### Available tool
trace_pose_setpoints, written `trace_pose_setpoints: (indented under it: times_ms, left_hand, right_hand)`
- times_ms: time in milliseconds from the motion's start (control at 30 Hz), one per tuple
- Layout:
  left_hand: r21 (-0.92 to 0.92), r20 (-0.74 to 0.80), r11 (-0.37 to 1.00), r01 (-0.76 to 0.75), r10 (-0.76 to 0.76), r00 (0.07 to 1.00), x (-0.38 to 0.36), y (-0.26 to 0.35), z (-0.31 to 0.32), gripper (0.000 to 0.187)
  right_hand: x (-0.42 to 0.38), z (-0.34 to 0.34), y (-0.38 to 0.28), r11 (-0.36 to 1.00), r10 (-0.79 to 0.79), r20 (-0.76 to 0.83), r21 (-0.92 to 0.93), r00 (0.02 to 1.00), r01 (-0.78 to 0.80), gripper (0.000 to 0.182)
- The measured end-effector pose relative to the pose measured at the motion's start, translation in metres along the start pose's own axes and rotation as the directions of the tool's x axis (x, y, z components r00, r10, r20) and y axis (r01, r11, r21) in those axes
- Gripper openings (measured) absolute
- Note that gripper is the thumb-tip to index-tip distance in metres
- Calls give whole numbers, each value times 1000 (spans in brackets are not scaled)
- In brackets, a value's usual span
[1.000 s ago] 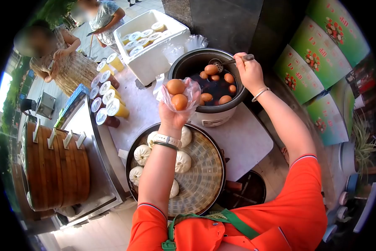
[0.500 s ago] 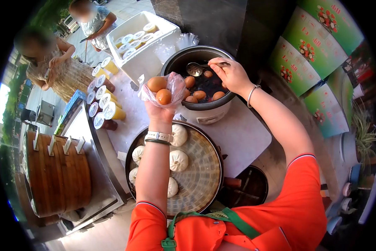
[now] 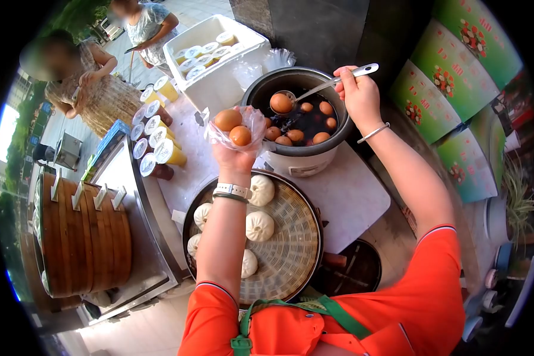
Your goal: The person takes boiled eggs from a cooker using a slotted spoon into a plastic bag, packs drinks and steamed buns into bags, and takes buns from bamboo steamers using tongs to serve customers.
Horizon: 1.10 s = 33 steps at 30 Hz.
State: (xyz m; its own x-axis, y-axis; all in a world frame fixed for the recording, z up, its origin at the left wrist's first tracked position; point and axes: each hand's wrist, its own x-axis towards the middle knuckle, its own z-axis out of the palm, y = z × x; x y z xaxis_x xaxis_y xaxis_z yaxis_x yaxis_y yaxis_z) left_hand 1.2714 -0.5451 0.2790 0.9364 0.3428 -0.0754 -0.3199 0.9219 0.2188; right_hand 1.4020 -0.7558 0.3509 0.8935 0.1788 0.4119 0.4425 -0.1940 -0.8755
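My left hand [image 3: 234, 155] holds up a clear plastic bag [image 3: 256, 126] with two brown eggs [image 3: 227, 120] in it. My right hand [image 3: 360, 98] is closed round the handle of a metal ladle [image 3: 321, 88]. A brown egg [image 3: 281, 102] rests in the ladle's bowl, over the dark liquid of a round pot [image 3: 252, 95]. Several more eggs [image 3: 295, 136] lie in that liquid. Below my left hand, a round woven steamer tray [image 3: 287, 249] bears several white buns [image 3: 260, 226], partly hidden by my left forearm.
Lidded drink cups [image 3: 170, 152] stand left of the bag. Behind them is a white foam box [image 3: 210, 89] of cups. Stacked bamboo steamers [image 3: 86, 240] are at the left. Two people [image 3: 151, 29] stand beyond the counter. Green printed boxes [image 3: 457, 77] are at the right.
The ladle has come up with an egg in it, where its bowl held none before. My right hand has moved right and slightly up. My left hand still holds the bag with two eggs.
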Motion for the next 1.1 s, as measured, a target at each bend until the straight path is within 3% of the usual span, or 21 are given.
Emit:
trace_pose_setpoints:
  times_ms: [100, 167, 200, 233, 300, 500, 567, 633, 667, 700, 767, 833, 900, 967, 1000, 1033, 1067, 1100]
  left_hand:
    - [-27, 23, 1000, -2, 2, 1000, 12, -14, -2, 49]
    - [-94, 142, 993, 78, -64, 988, 13, -27, 5, 47]
    - [-112, 148, 992, 64, -47, 988, 18, -32, 5, 45]
    - [-116, 153, 991, 61, -43, 987, 21, -36, 8, 45]
    - [-231, 147, 973, 26, 8, 989, 23, -40, 11, 45]
    - [-202, 193, 978, 48, -8, 981, 4, -30, 13, 47]
    - [-225, 174, 971, 87, -48, 984, -11, -21, 17, 49]
    - [-208, 161, 974, 87, -54, 986, -23, -12, 23, 52]
    - [-203, 164, 977, 65, -32, 986, -29, -8, 26, 52]
    - [-199, 167, 979, 42, -8, 986, -37, -2, 29, 52]
    - [-199, 172, 980, 15, 20, 985, -52, 10, 33, 53]
    - [-196, 134, 980, -30, 57, 989, -67, 23, 37, 54]
    - [-249, 163, 968, -29, 71, 984, -91, 34, 45, 55]
    - [-295, 168, 956, -14, 67, 983, -111, 42, 49, 55]
    - [-260, 135, 964, -50, 87, 987, -122, 45, 50, 55]
    - [-260, 131, 964, -52, 89, 987, -135, 48, 47, 55]
    - [-294, 155, 955, -27, 75, 985, -151, 53, 44, 55]
    - [-321, 185, 947, -6, 69, 980, -167, 62, 42, 55]
  right_hand:
    - [-2, -7, -45, 979, -205, 8, -6, 979, 205, 24]
    - [-17, -8, -72, 904, -406, 66, -117, 911, 411, 21]
    - [-29, -9, -84, 892, -434, 137, -71, 890, 446, 15]
    - [-40, -5, -84, 849, -510, 178, -54, 841, 526, 8]
    - [-47, -6, -85, 594, -751, 250, -150, 611, 791, 7]
    - [-41, -22, -51, 610, -735, 188, -234, 651, 757, 11]
    - [-37, -13, -10, 624, -645, 376, -243, 665, 743, 12]
    - [-41, -6, 25, 501, -578, 571, -316, 583, 806, 17]
    - [-43, -6, 34, 517, -542, 629, -273, 557, 811, 23]
    - [-46, -7, 36, 517, -546, 632, -263, 551, 814, 23]
    - [-54, -8, 38, 624, -401, 668, -301, 627, 721, 29]
    - [-72, -14, 14, 613, -425, 646, -310, 634, 727, 36]
    - [-101, -17, -35, 604, -530, 383, -456, 757, 654, 39]
    - [-154, 0, -66, 916, -356, 296, -78, 886, 394, 38]
    - [-182, 25, -76, 975, -136, 367, 216, 920, 57, 37]
    - [-208, 56, -81, 840, 56, 496, 446, 867, -309, 38]
    - [-225, 82, -85, 465, 316, 724, 446, 614, -765, 44]
    - [-234, 100, -90, -26, 254, 929, 285, 270, -958, 47]
